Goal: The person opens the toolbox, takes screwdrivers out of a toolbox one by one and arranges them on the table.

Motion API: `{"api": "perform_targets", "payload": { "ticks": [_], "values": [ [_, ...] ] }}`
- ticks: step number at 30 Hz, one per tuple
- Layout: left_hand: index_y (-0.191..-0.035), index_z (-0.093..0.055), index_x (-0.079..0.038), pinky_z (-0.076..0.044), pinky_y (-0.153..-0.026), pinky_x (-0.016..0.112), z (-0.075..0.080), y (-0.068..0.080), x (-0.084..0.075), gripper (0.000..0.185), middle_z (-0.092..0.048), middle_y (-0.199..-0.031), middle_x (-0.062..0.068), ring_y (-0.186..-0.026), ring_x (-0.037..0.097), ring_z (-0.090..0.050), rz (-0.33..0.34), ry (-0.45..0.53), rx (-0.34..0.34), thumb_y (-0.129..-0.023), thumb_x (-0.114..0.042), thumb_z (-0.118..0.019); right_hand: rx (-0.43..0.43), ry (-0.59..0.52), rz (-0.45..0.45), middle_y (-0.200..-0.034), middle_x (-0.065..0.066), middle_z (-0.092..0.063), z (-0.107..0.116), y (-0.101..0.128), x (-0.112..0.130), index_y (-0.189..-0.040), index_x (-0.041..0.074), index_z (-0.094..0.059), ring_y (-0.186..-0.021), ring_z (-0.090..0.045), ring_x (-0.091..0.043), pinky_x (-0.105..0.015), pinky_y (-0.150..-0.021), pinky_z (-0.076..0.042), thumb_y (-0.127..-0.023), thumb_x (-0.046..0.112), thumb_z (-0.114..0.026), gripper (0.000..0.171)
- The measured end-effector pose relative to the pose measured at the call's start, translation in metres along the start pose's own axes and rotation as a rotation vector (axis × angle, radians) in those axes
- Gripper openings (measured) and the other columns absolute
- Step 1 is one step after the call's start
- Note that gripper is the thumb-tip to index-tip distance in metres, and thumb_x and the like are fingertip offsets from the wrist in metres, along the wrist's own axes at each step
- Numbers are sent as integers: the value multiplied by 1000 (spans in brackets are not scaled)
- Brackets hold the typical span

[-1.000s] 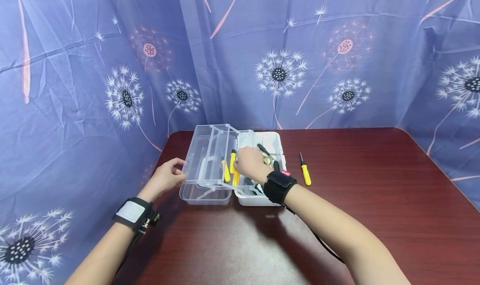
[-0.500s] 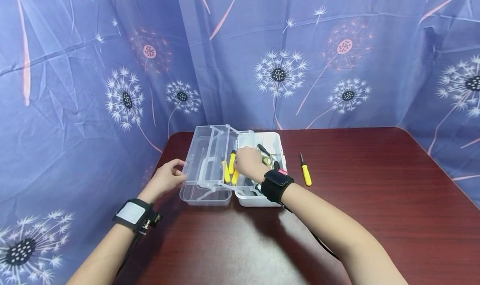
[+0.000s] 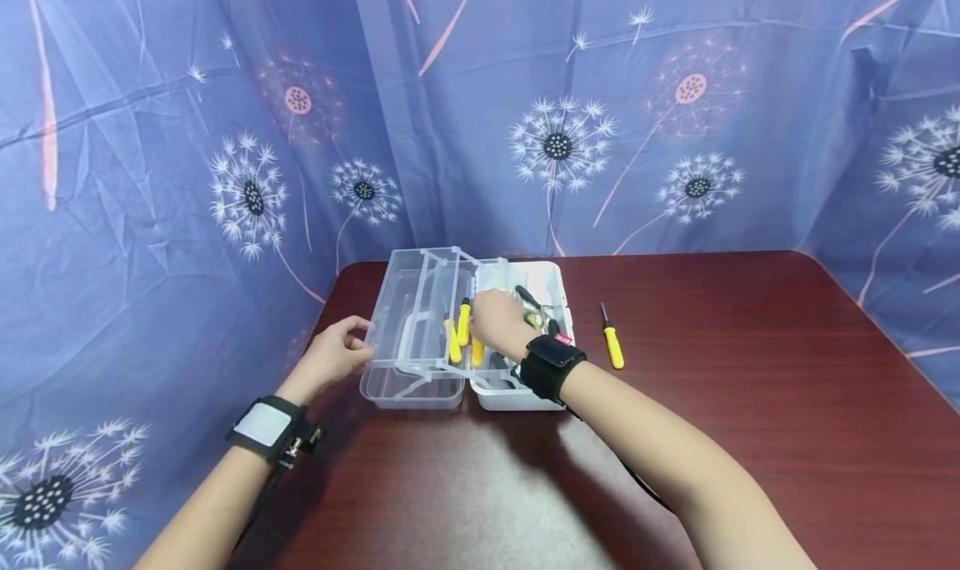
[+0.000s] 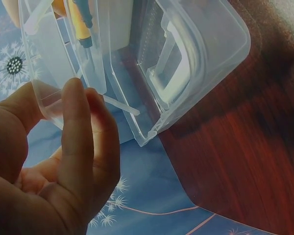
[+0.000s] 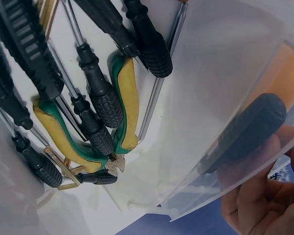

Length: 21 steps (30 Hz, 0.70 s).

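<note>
An open toolbox with a white base [image 3: 561, 297] stands on the table, its clear lid [image 3: 397, 303] and clear tray swung out to the left. My left hand [image 3: 352, 347] pinches the lid's near-left edge, thumb and fingers on the rim [image 4: 49, 100]. My right hand [image 3: 497, 318] reaches into the box with fingers curled on a yellow screwdriver [image 3: 477, 352]. Its black end [image 5: 252, 125] shows through the tray wall beside my fingers [image 5: 264, 205]. Two more yellow screwdrivers [image 3: 452, 341] lie in the tray. Green-and-yellow pliers [image 5: 127, 103] and several black-handled screwdrivers [image 5: 105, 100] fill the base.
One yellow-handled screwdriver [image 3: 612, 345] lies loose on the dark red table [image 3: 750, 387], just right of the box. A blue flowered curtain [image 3: 225, 178] hangs close behind and to the left. Each wrist wears a black band.
The right hand has shifted slightly back inside the box, and the yellow screwdriver under it has turned a little. The left hand and lid have stayed put.
</note>
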<state>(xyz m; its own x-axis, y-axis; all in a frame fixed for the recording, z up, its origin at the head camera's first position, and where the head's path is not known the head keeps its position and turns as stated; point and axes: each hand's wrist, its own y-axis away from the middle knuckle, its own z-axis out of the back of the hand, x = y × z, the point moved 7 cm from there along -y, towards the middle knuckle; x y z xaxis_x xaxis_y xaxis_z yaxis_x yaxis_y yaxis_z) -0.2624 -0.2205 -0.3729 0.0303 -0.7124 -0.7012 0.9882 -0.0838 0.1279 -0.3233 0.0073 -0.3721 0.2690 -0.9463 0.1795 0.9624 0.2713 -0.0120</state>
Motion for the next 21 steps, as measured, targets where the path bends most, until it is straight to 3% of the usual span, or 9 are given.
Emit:
{"api": "perform_targets", "payload": {
  "ticks": [13,21],
  "values": [
    [-125,-51,1,-57,-64,30,1,-1,-1,45,-67,-79,11,-63,9,-60,-1,-6,-1,-81,-4,-56,10,-13,-11,-69,-5,-63,5,1,1,-66,11,-60,-59,-60,-19,-29,-50,-48,-86,19,-61,21],
    [-125,-51,0,-55,-61,25,0,0,0,44,-67,-81,12,-65,11,-63,10,-8,1,-81,-4,-56,9,-29,17,-60,-2,-54,11,0,2,-60,11,-53,-56,-56,-17,-26,-49,-43,-85,18,-64,28]
  ]
}}
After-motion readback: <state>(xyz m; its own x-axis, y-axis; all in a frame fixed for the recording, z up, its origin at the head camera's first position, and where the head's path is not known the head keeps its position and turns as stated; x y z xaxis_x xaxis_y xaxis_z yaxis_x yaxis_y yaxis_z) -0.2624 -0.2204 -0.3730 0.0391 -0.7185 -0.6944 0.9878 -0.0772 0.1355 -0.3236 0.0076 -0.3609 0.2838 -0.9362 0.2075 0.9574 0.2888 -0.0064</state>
